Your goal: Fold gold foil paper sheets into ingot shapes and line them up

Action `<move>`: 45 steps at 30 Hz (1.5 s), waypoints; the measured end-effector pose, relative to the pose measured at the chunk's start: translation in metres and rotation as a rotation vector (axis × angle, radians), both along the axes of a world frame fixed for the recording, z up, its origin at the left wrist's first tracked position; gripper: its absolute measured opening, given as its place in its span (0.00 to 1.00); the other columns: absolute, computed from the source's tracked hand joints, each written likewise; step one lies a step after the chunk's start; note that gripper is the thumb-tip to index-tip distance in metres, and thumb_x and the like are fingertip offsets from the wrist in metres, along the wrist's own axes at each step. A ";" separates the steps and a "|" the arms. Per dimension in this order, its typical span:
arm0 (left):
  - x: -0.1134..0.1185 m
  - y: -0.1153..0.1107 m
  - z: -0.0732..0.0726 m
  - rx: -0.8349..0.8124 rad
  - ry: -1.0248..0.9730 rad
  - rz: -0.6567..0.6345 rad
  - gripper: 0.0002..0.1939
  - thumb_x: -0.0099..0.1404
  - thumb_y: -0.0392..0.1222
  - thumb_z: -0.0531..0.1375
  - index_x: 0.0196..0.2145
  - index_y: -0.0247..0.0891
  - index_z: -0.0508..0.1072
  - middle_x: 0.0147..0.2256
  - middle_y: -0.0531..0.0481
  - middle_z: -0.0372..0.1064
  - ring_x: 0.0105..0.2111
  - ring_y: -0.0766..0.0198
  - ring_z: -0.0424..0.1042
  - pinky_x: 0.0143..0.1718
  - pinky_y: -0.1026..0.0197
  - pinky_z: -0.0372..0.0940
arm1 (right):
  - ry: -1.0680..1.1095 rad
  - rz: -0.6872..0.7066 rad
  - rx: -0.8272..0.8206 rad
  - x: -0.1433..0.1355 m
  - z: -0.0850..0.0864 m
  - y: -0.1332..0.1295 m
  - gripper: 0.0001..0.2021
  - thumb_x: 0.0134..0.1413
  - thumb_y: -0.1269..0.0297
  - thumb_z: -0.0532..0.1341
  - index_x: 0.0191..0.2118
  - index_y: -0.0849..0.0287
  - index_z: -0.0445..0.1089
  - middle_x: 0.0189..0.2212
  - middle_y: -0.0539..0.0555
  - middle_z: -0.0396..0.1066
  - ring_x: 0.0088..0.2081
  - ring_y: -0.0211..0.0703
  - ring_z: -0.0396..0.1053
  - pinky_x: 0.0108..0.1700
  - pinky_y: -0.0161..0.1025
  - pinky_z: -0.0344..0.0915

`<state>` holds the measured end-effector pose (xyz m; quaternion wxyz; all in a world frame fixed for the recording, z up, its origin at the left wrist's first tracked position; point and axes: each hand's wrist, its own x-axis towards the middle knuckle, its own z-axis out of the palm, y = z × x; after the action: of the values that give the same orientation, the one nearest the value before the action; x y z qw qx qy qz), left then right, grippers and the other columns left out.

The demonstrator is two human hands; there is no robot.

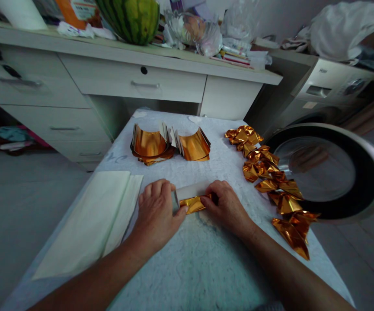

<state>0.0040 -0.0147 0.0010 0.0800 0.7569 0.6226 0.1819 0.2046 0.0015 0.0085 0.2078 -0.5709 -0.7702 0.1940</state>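
Observation:
Between my two hands is a sheet of gold foil paper (pixel 192 204), its white backing showing along the far side and a folded gold strip along the near side. My left hand (pixel 157 207) grips its left end, thumb pressed on the gold. At the right end, the thumb and fingers of my right hand (pixel 224 203) are closed on the same sheet. Beyond the hands stand two curved stacks of gold foil paper, a left stack (pixel 149 144) and a right stack (pixel 193 146). A row of folded gold foil pieces (pixel 260 166) lies along the table's right side.
Flat pale paper sheets (pixel 86 220) lie left on the cloth-covered table (pixel 187 268). Behind it is a white desk (pixel 115 77) bearing a watermelon (pixel 130 19) and plastic bags (pixel 190 32). An open washing machine door (pixel 326 168) stands close to the table's right edge.

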 end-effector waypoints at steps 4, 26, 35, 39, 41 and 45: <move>-0.001 0.000 0.004 -0.028 0.021 -0.013 0.15 0.58 0.47 0.62 0.40 0.38 0.66 0.45 0.43 0.64 0.47 0.46 0.62 0.46 0.46 0.60 | 0.002 0.004 0.011 0.000 -0.001 -0.002 0.05 0.55 0.68 0.64 0.30 0.59 0.67 0.30 0.52 0.67 0.35 0.44 0.61 0.37 0.39 0.55; 0.000 0.001 -0.003 -0.010 -0.164 -0.029 0.17 0.59 0.35 0.61 0.43 0.41 0.60 0.43 0.46 0.66 0.48 0.49 0.62 0.49 0.46 0.59 | -0.090 0.003 0.018 -0.003 -0.004 0.002 0.07 0.58 0.65 0.63 0.30 0.59 0.67 0.30 0.53 0.68 0.35 0.44 0.61 0.37 0.40 0.54; 0.002 0.000 -0.002 -0.021 -0.177 -0.029 0.18 0.59 0.34 0.60 0.46 0.40 0.60 0.46 0.45 0.66 0.49 0.49 0.62 0.51 0.46 0.58 | -0.057 -0.015 0.004 -0.003 -0.006 0.003 0.07 0.58 0.64 0.62 0.30 0.59 0.68 0.30 0.52 0.68 0.35 0.44 0.62 0.38 0.40 0.54; 0.002 0.000 0.003 -0.051 -0.164 -0.063 0.15 0.61 0.35 0.58 0.45 0.41 0.64 0.45 0.46 0.67 0.48 0.49 0.62 0.49 0.46 0.58 | -0.051 -0.034 -0.008 -0.004 -0.006 0.003 0.07 0.58 0.64 0.63 0.30 0.58 0.68 0.30 0.52 0.69 0.35 0.45 0.62 0.38 0.40 0.54; 0.002 0.000 0.004 -0.061 -0.157 -0.075 0.14 0.61 0.35 0.58 0.45 0.42 0.65 0.45 0.46 0.67 0.48 0.49 0.62 0.49 0.46 0.58 | -0.047 -0.038 -0.001 -0.004 -0.006 0.002 0.07 0.58 0.64 0.63 0.30 0.58 0.68 0.30 0.52 0.69 0.36 0.45 0.62 0.38 0.40 0.54; 0.002 0.000 0.004 -0.064 -0.148 -0.068 0.12 0.62 0.35 0.58 0.44 0.43 0.67 0.44 0.46 0.67 0.48 0.49 0.62 0.49 0.46 0.59 | -0.039 -0.052 0.020 -0.004 -0.008 0.002 0.07 0.57 0.64 0.63 0.29 0.58 0.67 0.30 0.52 0.69 0.35 0.45 0.62 0.38 0.40 0.54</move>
<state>0.0063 -0.0143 0.0053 0.1562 0.7590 0.5945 0.2145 0.2004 0.0034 0.0008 0.2033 -0.5923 -0.7610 0.1694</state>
